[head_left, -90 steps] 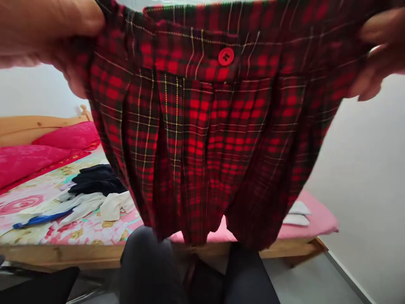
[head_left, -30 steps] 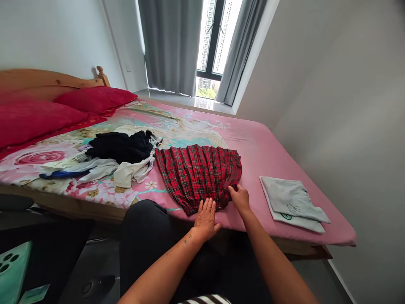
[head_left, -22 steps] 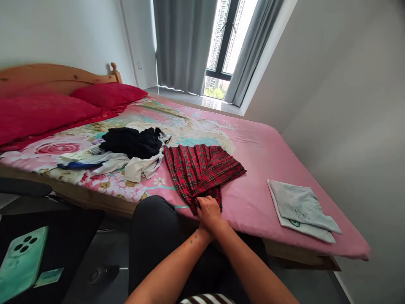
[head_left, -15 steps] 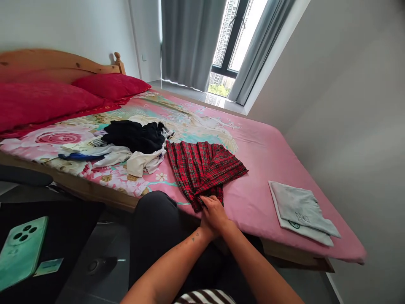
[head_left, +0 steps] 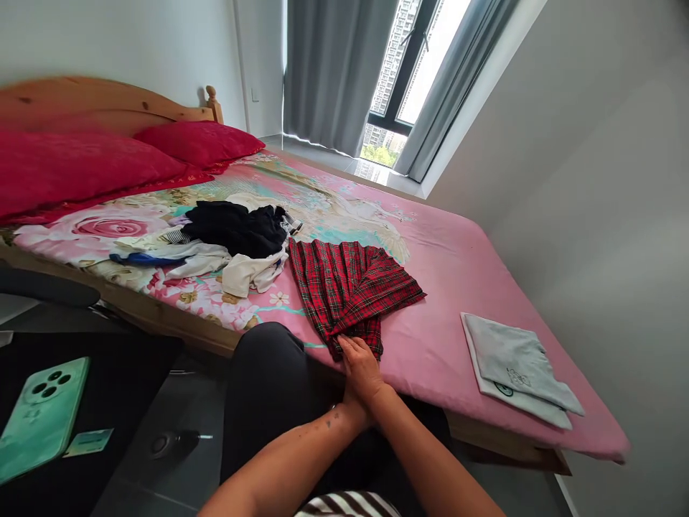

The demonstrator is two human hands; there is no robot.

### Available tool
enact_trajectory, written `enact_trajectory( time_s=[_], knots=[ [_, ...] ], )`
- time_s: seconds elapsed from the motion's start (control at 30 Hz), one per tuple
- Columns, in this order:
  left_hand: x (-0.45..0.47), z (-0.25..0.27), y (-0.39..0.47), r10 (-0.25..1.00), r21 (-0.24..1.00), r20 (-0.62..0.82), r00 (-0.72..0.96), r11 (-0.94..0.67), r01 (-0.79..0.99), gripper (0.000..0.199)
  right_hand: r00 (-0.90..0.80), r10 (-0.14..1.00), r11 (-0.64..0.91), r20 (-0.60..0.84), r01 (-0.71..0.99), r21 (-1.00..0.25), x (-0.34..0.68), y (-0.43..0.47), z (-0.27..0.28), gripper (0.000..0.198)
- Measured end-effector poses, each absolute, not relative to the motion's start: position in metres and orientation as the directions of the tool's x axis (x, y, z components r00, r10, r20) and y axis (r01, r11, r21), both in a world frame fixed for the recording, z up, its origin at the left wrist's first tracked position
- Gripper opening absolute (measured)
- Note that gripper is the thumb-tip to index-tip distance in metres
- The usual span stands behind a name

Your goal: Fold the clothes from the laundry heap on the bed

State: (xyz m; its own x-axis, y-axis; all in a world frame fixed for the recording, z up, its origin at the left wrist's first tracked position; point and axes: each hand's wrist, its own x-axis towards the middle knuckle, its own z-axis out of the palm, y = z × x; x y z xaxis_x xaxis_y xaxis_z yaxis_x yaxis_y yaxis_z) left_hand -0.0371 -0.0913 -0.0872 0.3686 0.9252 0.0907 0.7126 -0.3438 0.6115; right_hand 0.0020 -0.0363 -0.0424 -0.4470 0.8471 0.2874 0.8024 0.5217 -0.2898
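Note:
A red plaid pleated skirt (head_left: 349, 283) lies on the near edge of the bed, its right part folded over at a slant. My right hand (head_left: 362, 365) rests on the skirt's near end, back of the hand up. Its fingers are stretched out along the fabric and the thumb is hidden. Under it, my left hand (head_left: 351, 396) is mostly covered where the two wrists cross, so its fingers do not show.
Left of the skirt is a heap of black and white clothes (head_left: 237, 230). Folded pale grey garments (head_left: 517, 366) lie at the bed's right end. Red pillows (head_left: 199, 143) stand by the headboard. A green phone (head_left: 46, 420) and a card (head_left: 89, 442) sit on a black surface at lower left.
The view has shifted slightly, so everything sits a little further right. My right hand stays on the skirt's near end, its fingers a little lower. The skirt keeps its fold.

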Motion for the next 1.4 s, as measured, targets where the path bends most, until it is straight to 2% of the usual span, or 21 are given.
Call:
enact_trajectory(
  time_s=[0.1, 0.23, 0.37, 0.43, 0.53, 0.67, 1.0, 1.07, 1.13, 1.23, 1.3, 1.4],
  knots=[
    [-0.040, -0.076, -0.116, 0.892, 0.648, 0.035, 0.450, -0.363, 0.669, 0.050, -0.485, 0.826, 0.557, 0.287, 0.782, -0.280, 0.007, -0.040, -0.041, 0.053],
    [-0.055, -0.060, -0.136, 0.903, 0.749, 0.078, 0.422, -0.333, 0.572, 0.062, -0.493, 0.836, 0.540, 0.241, 0.819, -0.194, 0.010, -0.045, -0.039, 0.060],
    [-0.075, -0.051, -0.136, 0.882, 0.847, 0.009, 0.472, -0.258, 0.465, 0.035, -0.503, 0.835, 0.539, 0.224, 0.828, -0.154, 0.011, -0.046, -0.039, 0.061],
    [-0.080, -0.049, -0.133, 0.885, 0.881, 0.001, 0.465, -0.221, 0.419, 0.028, -0.514, 0.829, 0.550, 0.219, 0.819, -0.160, 0.012, -0.044, -0.036, 0.059],
    [-0.080, -0.048, -0.133, 0.898, 0.908, -0.009, 0.439, -0.177, 0.379, 0.027, -0.542, 0.816, 0.574, 0.201, 0.801, -0.170, 0.015, -0.038, -0.030, 0.059],
    [-0.076, -0.048, -0.135, 0.889, 0.895, -0.061, 0.454, -0.153, 0.419, 0.026, -0.550, 0.812, 0.580, 0.195, 0.799, -0.158, 0.018, -0.029, -0.029, 0.057],
    [-0.078, -0.051, -0.136, 0.879, 0.899, -0.043, 0.475, -0.174, 0.402, 0.024, -0.478, 0.822, 0.537, 0.311, 0.832, -0.140, 0.017, -0.017, -0.056, 0.051],
    [-0.079, -0.044, -0.133, 0.902, 0.911, 0.018, 0.431, -0.193, 0.365, 0.022, -0.482, 0.822, 0.537, 0.302, 0.834, -0.130, 0.017, -0.013, -0.056, 0.050],
    [-0.083, -0.035, -0.125, 0.934, 0.904, 0.151, 0.324, -0.263, 0.337, 0.021, -0.483, 0.826, 0.534, 0.291, 0.836, -0.126, 0.018, -0.009, -0.057, 0.048],
    [-0.094, -0.020, -0.104, 0.937, 0.836, 0.333, 0.107, -0.346, 0.425, 0.018, -0.461, 0.839, 0.517, 0.288, 0.840, -0.162, 0.019, -0.006, -0.059, 0.043],
    [-0.103, -0.013, -0.088, 0.934, 0.774, 0.357, 0.006, -0.299, 0.559, 0.019, -0.447, 0.837, 0.519, 0.315, 0.831, -0.200, 0.019, -0.007, -0.061, 0.041],
    [-0.115, -0.011, -0.069, 0.949, 0.659, 0.311, -0.048, -0.179, 0.731, 0.027, -0.427, 0.822, 0.534, 0.377, 0.808, -0.248, 0.019, -0.012, -0.062, 0.042]
  ],
)
